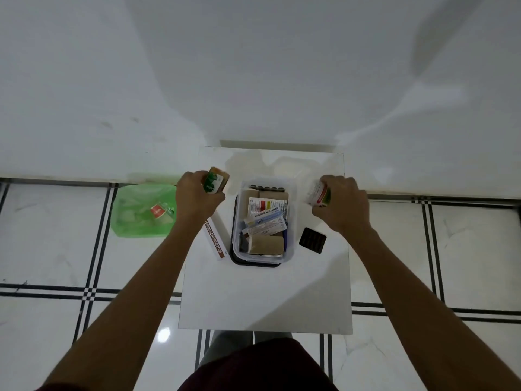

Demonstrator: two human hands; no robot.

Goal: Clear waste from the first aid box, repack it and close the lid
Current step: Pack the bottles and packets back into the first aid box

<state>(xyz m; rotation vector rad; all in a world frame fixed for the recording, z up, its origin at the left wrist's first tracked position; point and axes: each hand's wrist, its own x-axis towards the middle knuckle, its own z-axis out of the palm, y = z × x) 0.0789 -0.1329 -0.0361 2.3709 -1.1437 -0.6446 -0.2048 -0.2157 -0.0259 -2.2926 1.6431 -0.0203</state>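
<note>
The clear plastic first aid box (pixel 236 221) stands open in the middle of a small white table (pixel 265 300), holding bandage rolls, an antiseptic bandage packet and sachets. Left of the box, my left hand (pixel 197 200) is shut on a brown bottle with a green label (pixel 215 182). To the right of the box, my right hand (pixel 342 203) grips a small white bottle with a red and green label (pixel 318 193). A long white ointment carton (pixel 215 239) lies beside the box's left wall. A dark blister strip (pixel 312 240) lies to its right.
A green plastic bag (pixel 141 211) with wrappers in it lies on the tiled floor left of the table. A clear lid-like piece (pixel 287 166) rests at the table's far edge. The white wall rises just behind the table.
</note>
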